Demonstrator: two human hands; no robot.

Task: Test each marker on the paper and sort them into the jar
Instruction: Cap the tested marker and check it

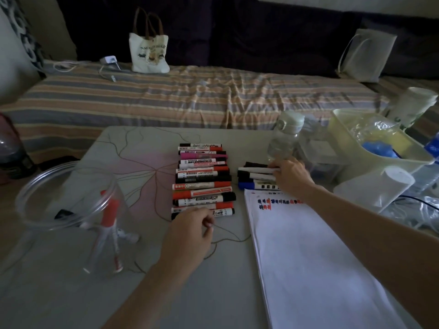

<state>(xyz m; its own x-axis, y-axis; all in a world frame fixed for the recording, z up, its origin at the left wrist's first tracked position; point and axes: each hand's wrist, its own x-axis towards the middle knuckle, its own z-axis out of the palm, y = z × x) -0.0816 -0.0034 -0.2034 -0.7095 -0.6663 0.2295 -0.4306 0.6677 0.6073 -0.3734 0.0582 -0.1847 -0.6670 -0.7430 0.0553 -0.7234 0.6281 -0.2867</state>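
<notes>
Marker labels [202, 186] and paper scribbles [280, 202] unreadable.

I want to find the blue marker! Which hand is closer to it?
The right hand. It rests on the small pile of markers, just right of the blue marker. The left hand is farther off, down by the near end of the long marker row.

Upside down on the white barrel of one marker [200, 160] near the far end of the row, the words "WHITEBOARD MARKER" can just be made out. Back on the bed, the cream tote bag [149, 54] carries dark lettering that starts "NAU", the rest too blurred to read. On the paper [308, 257], red, blue and black scribble marks [278, 202] run along its far edge, none of them forming legible words, and the other marker labels are too small to read.
</notes>
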